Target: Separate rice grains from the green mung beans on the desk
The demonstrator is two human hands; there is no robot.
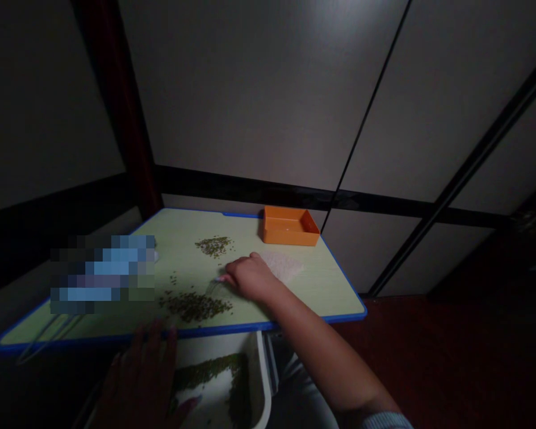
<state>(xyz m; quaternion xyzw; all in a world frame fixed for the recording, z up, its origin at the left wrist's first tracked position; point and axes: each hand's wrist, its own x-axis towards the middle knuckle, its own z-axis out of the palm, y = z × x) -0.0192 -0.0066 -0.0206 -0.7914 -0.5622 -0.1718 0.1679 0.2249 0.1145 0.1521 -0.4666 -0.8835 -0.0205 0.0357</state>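
Note:
My right hand (pixel 252 277) is closed over the board, pinching a small fork-like tool (pixel 212 287). The tool's thin prongs point down and left, close to a near pile of dark green grains (pixel 194 306). Under and just beyond the wrist lies a patch of pale, whitish grains (pixel 284 266). Farther back is a second, smaller pile of greenish grains (pixel 214 245). My left hand (pixel 140 375), in deep shadow, has its fingers spread at the board's front edge, above a white tub (pixel 264 381). Green grains (pixel 239 381) lie along the inside of the tub.
A light green board with a blue rim (pixel 335 292) carries the piles. At its back right stands an open orange box (pixel 290 237). A blurred-out bluish item (pixel 111 268) lies on the left, with a wire loop (pixel 44 339) over the edge. Panelled doors (pixel 259 107) rise behind.

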